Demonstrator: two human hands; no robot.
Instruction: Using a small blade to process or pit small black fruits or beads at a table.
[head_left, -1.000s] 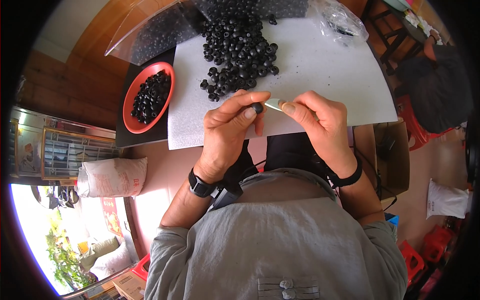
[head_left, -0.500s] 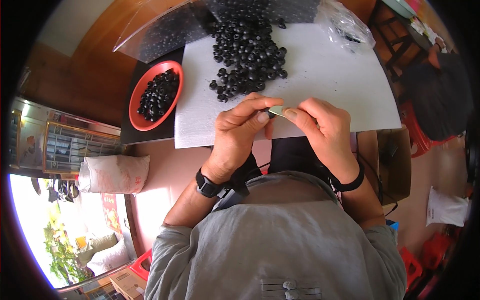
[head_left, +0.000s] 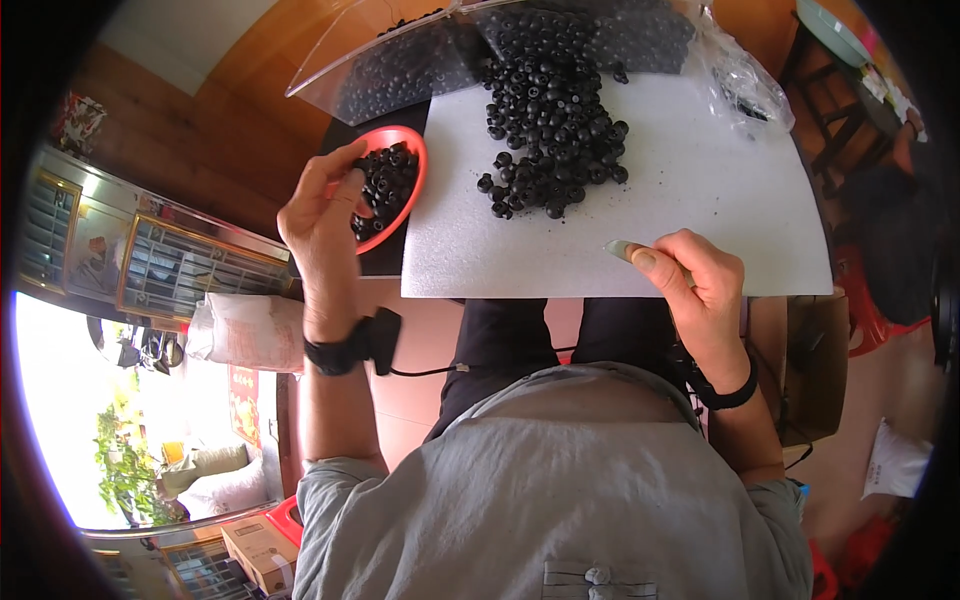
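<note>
I note my left hand [head_left: 325, 215] at centre left, fingers curled over the red bowl [head_left: 405, 140] of small black beads [head_left: 385, 185], grip unclear, right hand [head_left: 690, 280] pinching a thin pale blade [head_left: 618, 247] on the white foam sheet [head_left: 700, 190]; beads judged light, hard, roll-prone, best pinched singly.

Black beads [head_left: 552, 120], red bowl [head_left: 410, 140], white mat [head_left: 700, 200]
</note>
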